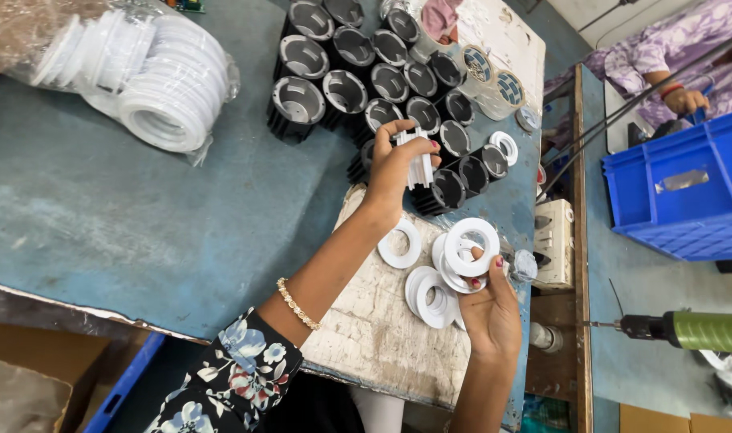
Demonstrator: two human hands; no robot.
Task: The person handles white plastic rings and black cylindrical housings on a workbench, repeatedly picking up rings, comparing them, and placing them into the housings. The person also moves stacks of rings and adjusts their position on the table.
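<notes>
1. Blue and worn, the bench (125, 216) carried a pale board (382, 321) at its near edge, where both hands worked.
2. The left hand (394, 164) was closed around a white finned part (419, 164), held above the board's far edge, just beside the black housings.
3. The right hand (490, 309) pinched a white flat ring (472, 244) between thumb and fingertips, over the board's right edge.
4. More white rings (434, 297) lay overlapped on the board under that hand; one single ring (400, 243) lay apart to their left.
5. Black round housings (366, 72) stood in rows toward the bench's far edge.
6. A clear bag of white rings (153, 80) lay at the far left corner.
7. Beyond the right edge, a blue crate (679, 192) stood and what seemed a green-handled power screwdriver (687, 329) hung.
</notes>
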